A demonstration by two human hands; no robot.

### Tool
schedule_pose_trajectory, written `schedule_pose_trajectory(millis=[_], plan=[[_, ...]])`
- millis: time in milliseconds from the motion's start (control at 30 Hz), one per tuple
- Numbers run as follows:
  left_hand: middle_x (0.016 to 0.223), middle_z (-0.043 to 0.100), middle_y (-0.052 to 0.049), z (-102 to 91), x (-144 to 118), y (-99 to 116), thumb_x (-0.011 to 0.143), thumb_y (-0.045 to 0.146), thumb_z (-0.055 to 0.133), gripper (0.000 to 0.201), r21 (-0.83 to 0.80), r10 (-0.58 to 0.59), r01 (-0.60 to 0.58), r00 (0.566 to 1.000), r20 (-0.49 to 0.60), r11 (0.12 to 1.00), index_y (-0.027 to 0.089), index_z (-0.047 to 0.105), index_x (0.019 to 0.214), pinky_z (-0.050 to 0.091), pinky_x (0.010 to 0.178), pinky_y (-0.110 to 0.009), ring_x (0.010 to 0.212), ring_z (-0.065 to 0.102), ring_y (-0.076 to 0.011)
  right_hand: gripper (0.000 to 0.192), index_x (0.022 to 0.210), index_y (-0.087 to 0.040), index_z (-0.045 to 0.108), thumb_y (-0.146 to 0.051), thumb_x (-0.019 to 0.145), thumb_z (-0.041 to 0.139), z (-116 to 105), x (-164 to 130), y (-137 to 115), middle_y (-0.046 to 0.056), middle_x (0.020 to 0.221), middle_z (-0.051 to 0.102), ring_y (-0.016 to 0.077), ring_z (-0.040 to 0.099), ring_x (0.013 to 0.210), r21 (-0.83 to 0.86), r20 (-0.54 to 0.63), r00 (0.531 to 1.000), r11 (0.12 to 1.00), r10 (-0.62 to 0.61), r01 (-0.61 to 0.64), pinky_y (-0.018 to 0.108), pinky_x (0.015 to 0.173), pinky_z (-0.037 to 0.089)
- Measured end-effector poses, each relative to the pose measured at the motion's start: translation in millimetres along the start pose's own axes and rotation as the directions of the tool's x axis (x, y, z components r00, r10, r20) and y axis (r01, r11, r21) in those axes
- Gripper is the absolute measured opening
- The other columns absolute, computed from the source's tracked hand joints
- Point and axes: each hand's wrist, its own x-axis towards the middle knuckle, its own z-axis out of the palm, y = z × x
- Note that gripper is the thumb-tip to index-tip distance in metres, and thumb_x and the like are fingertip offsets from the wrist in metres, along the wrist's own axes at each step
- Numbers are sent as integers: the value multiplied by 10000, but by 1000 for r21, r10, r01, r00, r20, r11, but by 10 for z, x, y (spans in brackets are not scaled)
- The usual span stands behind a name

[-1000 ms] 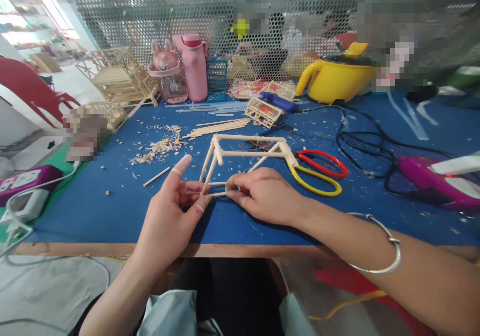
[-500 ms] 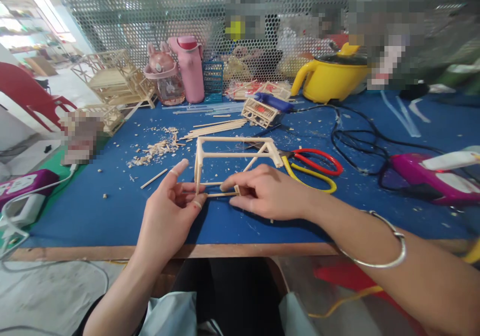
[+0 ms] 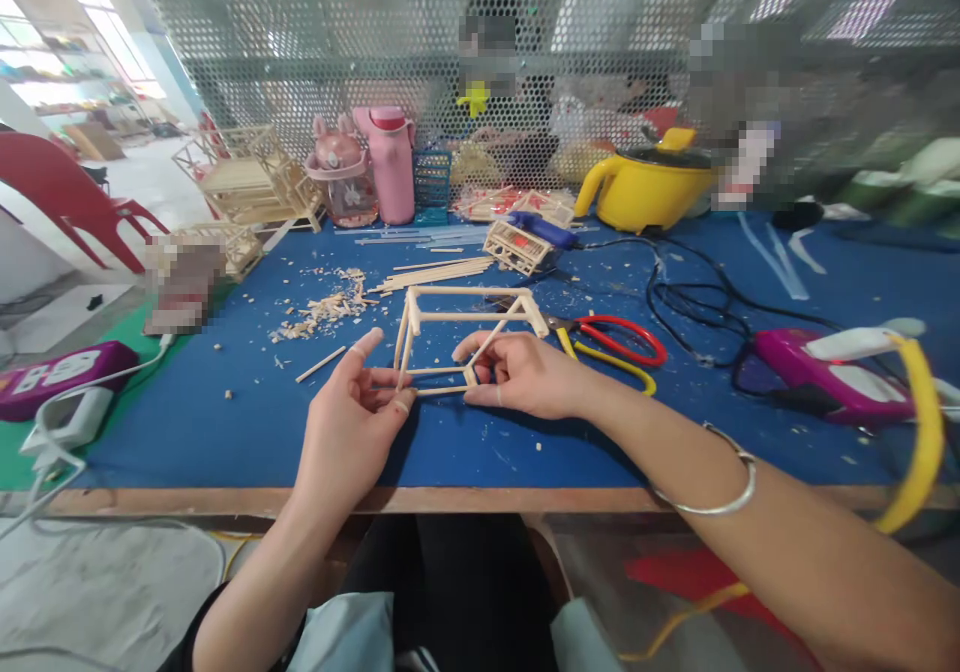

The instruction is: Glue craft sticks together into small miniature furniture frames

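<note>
A frame of thin wooden sticks [image 3: 461, 315] stands on the blue table [image 3: 225, 432] in front of me. My left hand [image 3: 352, 422] pinches its near left corner between thumb and fingers, index finger raised. My right hand [image 3: 517, 372] grips the near right corner, where the bottom stick meets a slanted one. A silver bangle [image 3: 709, 472] sits on my right wrist.
Red and yellow scissors [image 3: 611, 342] lie just right of the frame. A purple glue gun [image 3: 840, 377], black cables [image 3: 697, 302], a yellow pot [image 3: 641, 187], pink bottles [image 3: 390, 162], loose sticks [image 3: 435, 272], wood chips [image 3: 322, 307] and finished stick models [image 3: 247, 177] surround it. People sit behind the mesh.
The frame has turned and shifted slightly under my hands; my right hand moved from the bottom stick to the near right corner. The view tilted up a little.
</note>
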Motion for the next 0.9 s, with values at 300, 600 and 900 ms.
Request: schedule_pose_trajectory(millis=[300,600,900], plan=[[756,620,4,-63,435,343,626,196,679,459,-44,178,-177,984,15,983,151,572,1070,466,587,-231,590,584,-101,539,1095,-215,455,-267,623,710,-166,255,-226,-30,731,570,104,541,551,396,-132,986,918,97,-38,221,452,437],[800,646,-21,163,857,365,655,229,663,240,-169,352,-352,936,-31,921,151,626,879,467,615,-233,669,601,-122,313,915,-184,504,-290,669,666,-221,311,-261,-35,674,580,112,579,571,474,-488,872,848,28,238,246,531,487],[874,689,-59,88,706,288,566,252,750,478,-307,224,-170,963,151,937,135,637,1015,505,635,-259,737,636,-163,419,1035,-211,433,-322,697,653,-100,288,-133,-52,678,541,111,538,532,384,-566,823,871,-40,307,257,495,463]])
